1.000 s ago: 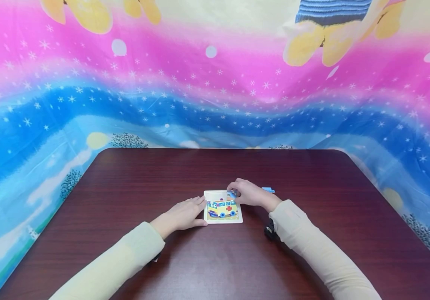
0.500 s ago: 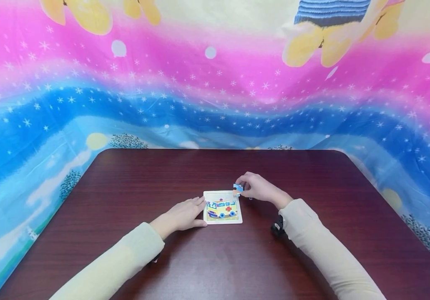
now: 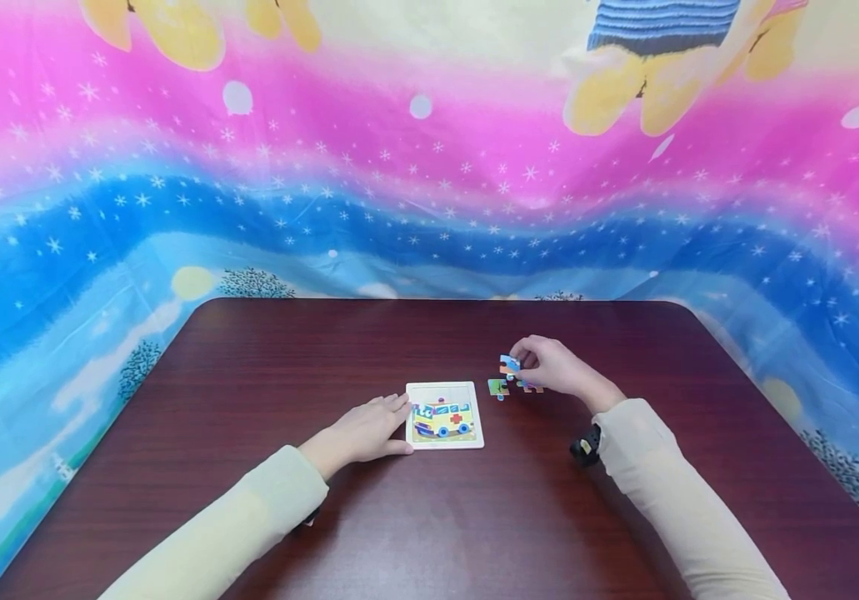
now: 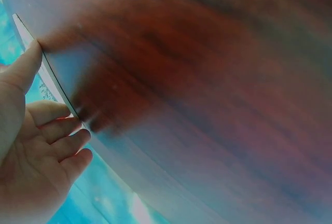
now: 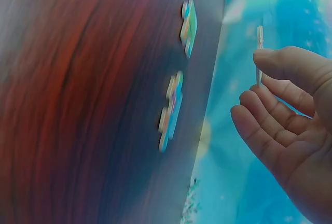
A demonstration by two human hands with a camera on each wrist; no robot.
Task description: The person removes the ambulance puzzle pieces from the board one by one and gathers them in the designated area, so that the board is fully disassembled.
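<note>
A white-framed jigsaw tray [image 3: 466, 446] lies mid-table in the head view, with a yellow ambulance picture along its lower part and a pale bare strip above. Against its left edge rests my left hand [image 3: 362, 429], fingers extended; thumb and fingertips touch the rim in the left wrist view. Right of the tray, my right hand [image 3: 558, 367] pinches a blue and orange jigsaw piece [image 3: 508, 365] between thumb and fingers. That piece appears edge-on and raised off the table in the right wrist view. Below it lie a green piece [image 3: 498, 387] and a partly covered, multicoloured piece [image 3: 534, 387].
The dark brown wooden table [image 3: 287, 350] has rounded far corners. A patterned cloth [image 3: 429, 183] in pink and blue hangs behind and beside it. A black wrist camera [image 3: 585, 447] sits under the right cuff.
My right hand has lifted the blue and orange jigsaw piece from the tray's upper right corner and carried it right, above the loose pieces. My left hand has stayed at the tray's edge.
</note>
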